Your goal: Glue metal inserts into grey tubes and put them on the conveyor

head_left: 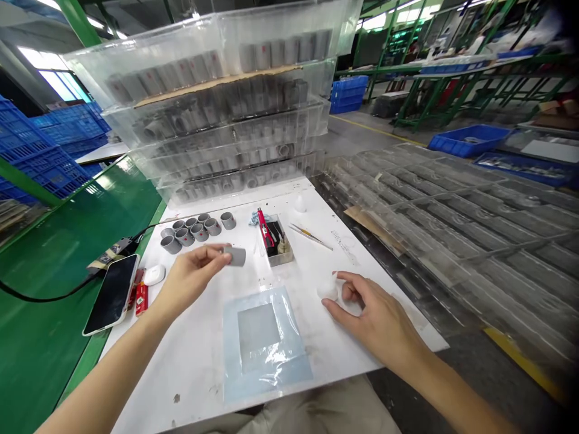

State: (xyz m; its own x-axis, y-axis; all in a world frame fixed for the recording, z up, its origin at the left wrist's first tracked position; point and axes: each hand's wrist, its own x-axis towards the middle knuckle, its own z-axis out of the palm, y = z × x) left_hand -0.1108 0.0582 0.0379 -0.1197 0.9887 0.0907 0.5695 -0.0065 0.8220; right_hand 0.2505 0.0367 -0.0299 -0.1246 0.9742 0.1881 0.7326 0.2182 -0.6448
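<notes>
Left hand (192, 280) nearly closed, thumb and fingertips pinching grey cylindrical sleeve (236, 255) above white table (194, 361). Right hand (377, 316) half-curled, fingers gripping white wad (327, 290) on table, near right. Further grey sleeves (190, 228) stand clustered far left.

Passage: a lane on the white counter (181, 367) runs between the left hand (190, 280) and right hand (375, 313), bounded ahead by the small metal tray (279, 254) and nearer by the plastic film sheet (262, 343). Grey cylinders (190, 229) crowd beyond the left hand, a smartphone (111, 294) lies to its left, and stacked clear plastic bins (217, 102) block the far edge.
</notes>
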